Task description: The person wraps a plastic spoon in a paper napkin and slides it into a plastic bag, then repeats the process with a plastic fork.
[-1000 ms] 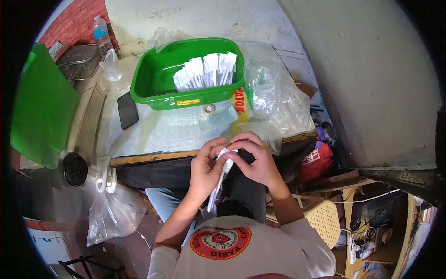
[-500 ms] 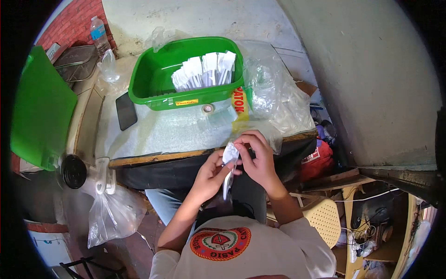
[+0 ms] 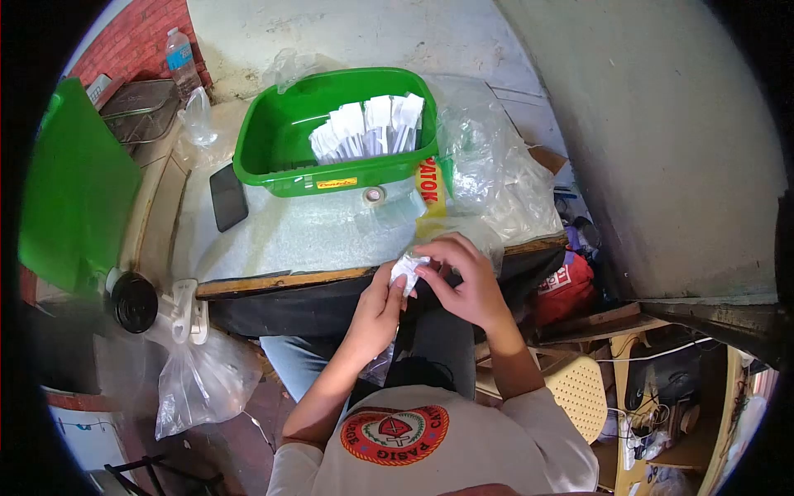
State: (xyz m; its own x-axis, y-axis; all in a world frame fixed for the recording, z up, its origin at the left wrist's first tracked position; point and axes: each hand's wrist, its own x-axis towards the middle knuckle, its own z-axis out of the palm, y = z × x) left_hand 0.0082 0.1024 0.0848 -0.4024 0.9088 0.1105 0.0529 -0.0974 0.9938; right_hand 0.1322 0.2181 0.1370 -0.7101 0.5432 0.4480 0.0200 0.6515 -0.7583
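Just in front of the table edge, my left hand point(image 3: 379, 307) is closed around a small crumpled white packet point(image 3: 408, 273), thumb laid along its near side. My right hand point(image 3: 465, 277) pinches the packet's upper right edge between thumb and fingers. A strip of clear plastic point(image 3: 379, 365) shows beneath my left wrist; whether it joins the packet is hidden. Beyond my hands, a green plastic tub point(image 3: 281, 183) holds a fanned row of similar white packets point(image 3: 378, 124) along its right side.
A roll of tape point(image 3: 373, 195), clear plastic sleeves point(image 3: 401, 209) and a dark phone point(image 3: 228, 198) lie before the tub. Clear plastic bags point(image 3: 475, 157) crowd the right. A water bottle point(image 3: 182, 59) stands back left. A plastic bag point(image 3: 198, 384) hangs below the table's left corner.
The packet was upright with its long lower part showing below my left hand; now only its crumpled white top shows. My left fingers have closed further around it. The view has shifted slightly.
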